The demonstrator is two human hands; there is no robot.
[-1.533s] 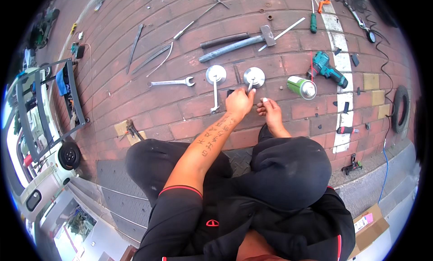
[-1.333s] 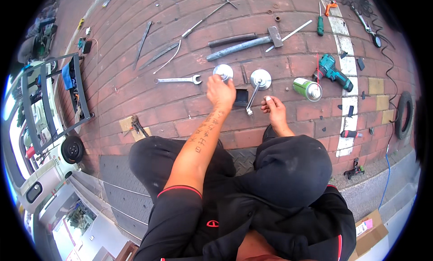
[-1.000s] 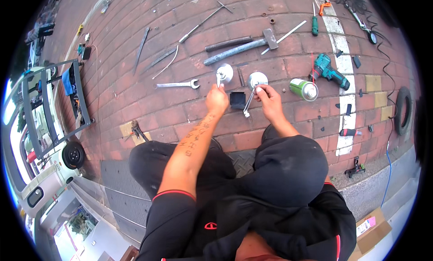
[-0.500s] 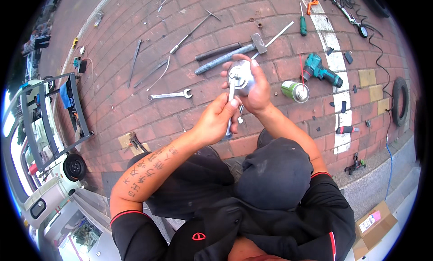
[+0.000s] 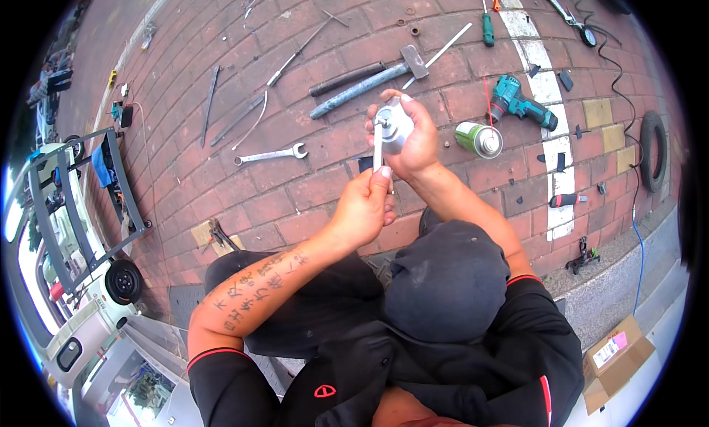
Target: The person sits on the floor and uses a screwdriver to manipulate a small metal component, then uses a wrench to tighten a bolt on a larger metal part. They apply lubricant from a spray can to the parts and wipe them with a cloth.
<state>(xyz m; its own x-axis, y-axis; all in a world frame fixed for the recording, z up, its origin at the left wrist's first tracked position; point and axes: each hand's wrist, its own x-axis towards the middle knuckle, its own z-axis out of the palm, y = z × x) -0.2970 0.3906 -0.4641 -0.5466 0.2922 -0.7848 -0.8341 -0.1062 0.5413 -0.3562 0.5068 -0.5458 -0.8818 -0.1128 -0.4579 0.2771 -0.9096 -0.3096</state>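
In my right hand (image 5: 419, 142) is a round silver metal part (image 5: 399, 125), its fingers wrapped round the sides. A small bolt or stud stands at the middle of its face. My left hand (image 5: 366, 205) is closed round the shaft of a silver wrench (image 5: 378, 148), whose upper end sits on that stud. The wrench's lower end is hidden by the left hand. On the brick ground to the left lies a combination wrench (image 5: 269, 155). A hammer (image 5: 369, 89) with a blue-grey handle lies just beyond my hands.
A green-and-white spray can (image 5: 480, 139) and a teal cordless drill (image 5: 523, 106) stand to the right. A green-handled screwdriver (image 5: 488, 29) lies farther off. Metal rods (image 5: 295, 57) spread far left. A small tyre (image 5: 654, 152) lies at far right, and a cardboard box (image 5: 619, 364) at lower right.
My left hand has moved slightly down along the wrench, which now points more straight up. The right hand still holds the metal part. The whole view has shifted a little.
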